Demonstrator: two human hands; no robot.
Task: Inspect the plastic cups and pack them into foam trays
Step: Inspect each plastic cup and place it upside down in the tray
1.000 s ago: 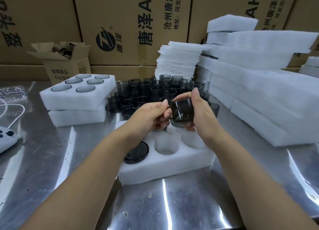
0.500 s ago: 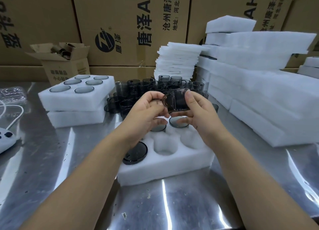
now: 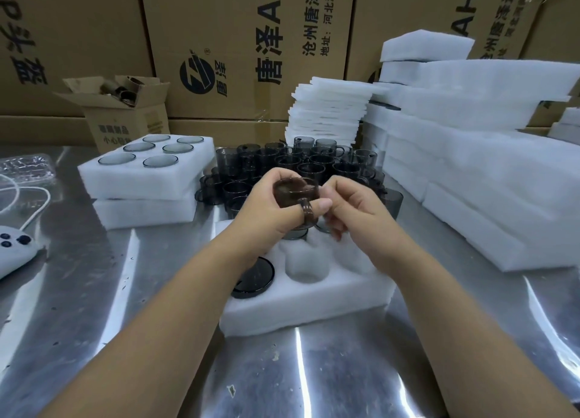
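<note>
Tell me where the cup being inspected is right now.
Head view, centre: the cup is held in the left hand, right hand close on its right, above the part-filled foam tray and before the loose cups.

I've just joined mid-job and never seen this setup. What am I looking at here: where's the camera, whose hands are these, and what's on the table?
There is no machine here, just a person's bare hands, filmed by one camera worn on the head and looking down. The left hand grips a smoky cup, thumb apparently through its handle. The right hand curls against its other side, slightly blurred. Below lies a foam tray with one dark cup seated near-left. Behind are loose cups; to the left, a filled tray; to the right, foam stacks. All of it sits on a metal table.
</note>
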